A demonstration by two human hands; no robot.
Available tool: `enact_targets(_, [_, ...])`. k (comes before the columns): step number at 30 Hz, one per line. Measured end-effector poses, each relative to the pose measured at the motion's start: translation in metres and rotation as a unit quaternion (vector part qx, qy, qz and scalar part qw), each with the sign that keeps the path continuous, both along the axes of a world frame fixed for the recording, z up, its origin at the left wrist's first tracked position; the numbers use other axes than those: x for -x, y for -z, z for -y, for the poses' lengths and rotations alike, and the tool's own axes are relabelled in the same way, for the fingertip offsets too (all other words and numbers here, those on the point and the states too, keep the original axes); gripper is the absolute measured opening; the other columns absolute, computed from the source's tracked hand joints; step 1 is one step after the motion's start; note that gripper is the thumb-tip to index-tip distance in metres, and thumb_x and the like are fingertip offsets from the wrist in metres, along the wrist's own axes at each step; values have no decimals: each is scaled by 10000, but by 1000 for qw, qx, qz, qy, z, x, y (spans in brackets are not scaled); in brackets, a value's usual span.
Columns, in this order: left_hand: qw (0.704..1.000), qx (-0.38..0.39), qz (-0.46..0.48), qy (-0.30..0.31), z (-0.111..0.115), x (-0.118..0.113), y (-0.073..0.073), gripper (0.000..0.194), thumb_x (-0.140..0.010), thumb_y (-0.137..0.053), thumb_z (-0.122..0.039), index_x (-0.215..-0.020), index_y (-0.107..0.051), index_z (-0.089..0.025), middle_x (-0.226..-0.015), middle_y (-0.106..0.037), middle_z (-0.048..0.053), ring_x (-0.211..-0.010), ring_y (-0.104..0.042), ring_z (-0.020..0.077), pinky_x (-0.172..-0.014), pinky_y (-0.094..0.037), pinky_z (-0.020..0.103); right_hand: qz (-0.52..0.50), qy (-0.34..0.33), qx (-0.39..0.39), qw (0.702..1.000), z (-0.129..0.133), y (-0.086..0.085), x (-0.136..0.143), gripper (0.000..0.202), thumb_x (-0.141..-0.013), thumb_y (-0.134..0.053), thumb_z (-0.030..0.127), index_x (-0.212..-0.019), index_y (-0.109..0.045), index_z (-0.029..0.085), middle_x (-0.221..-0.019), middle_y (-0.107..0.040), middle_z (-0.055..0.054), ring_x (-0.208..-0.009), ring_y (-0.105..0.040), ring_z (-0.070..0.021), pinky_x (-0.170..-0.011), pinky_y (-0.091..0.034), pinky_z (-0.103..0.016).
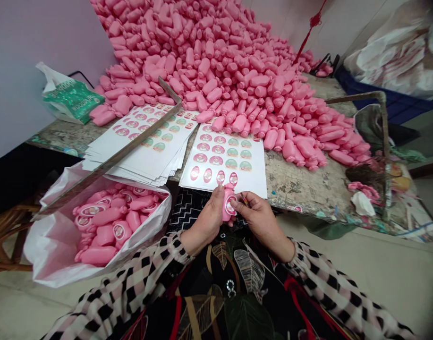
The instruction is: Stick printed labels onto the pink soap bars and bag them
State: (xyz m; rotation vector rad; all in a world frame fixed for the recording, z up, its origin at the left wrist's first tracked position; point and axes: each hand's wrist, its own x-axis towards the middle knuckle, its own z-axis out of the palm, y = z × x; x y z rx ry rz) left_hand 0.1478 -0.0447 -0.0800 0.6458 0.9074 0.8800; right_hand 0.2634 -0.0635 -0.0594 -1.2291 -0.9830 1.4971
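Observation:
My left hand [209, 213] is closed around a small pink plastic bottle [227, 215], held upright in front of my lap at the table's near edge. An oval pink-and-white sticker [232, 204] lies on the bottle's front. The thumb of my right hand [258, 215] presses at the sticker's right edge, its fingers curled in. Something small and dark shows by the right fingers; I cannot make it out. Just beyond my hands lies a sticker sheet [221, 156] with rows of pink and green labels.
A big heap of pink bottles [209, 61] covers the back of the table. Left are stacked sticker sheets [141, 146], crossed by a metal bar [110, 163], and a white sack [56, 250] of labelled bottles. A metal frame [384, 151] stands right, a green package [72, 97] far left.

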Motion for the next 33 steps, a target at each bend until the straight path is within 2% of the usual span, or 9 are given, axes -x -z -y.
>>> enact_targets(7, [1000, 0, -2, -3, 0, 0, -1, 520, -796, -432, -652, -969, -503, -167, -653, -560, -8, -454, -510, 104, -367, -391, 210, 6, -3, -3, 1000, 1, 2, 0, 279, -736, -652, 470, -734, -546, 212, -593, -602, 36, -472, -556, -130, -487, -444, -278])
enact_targets(18, [999, -14, 30, 14, -1, 0, -3, 448, -838, -421, -599, -931, -510, -170, -603, -504, -35, -396, -451, 76, -316, -301, 181, -11, -13, 6, 1000, 1, 0, -1, 304, -728, -654, 492, -738, -543, 209, -556, -593, 47, -453, -563, -130, -535, -460, -290])
enact_targets(25, [1000, 7, 12, 5, 0, 0, -4, 468, -817, -437, -622, -942, -510, -178, -582, -494, -49, -405, -467, 84, -341, -334, 192, -26, -17, 13, 999, 0, -1, 0, 328, -705, -664, 509, -745, -557, 202, -545, -588, 48, -466, -578, -133, -489, -450, -268])
enact_targets(33, [1000, 9, 2, -5, 0, -1, -4, 462, -819, -438, -617, -957, -500, -180, -603, -494, -45, -417, -478, 89, -343, -345, 195, -37, -16, 11, 999, 0, 3, 0, 278, -733, -663, 460, -750, -567, 199, -563, -597, 43, -483, -586, -137, -503, -454, -273])
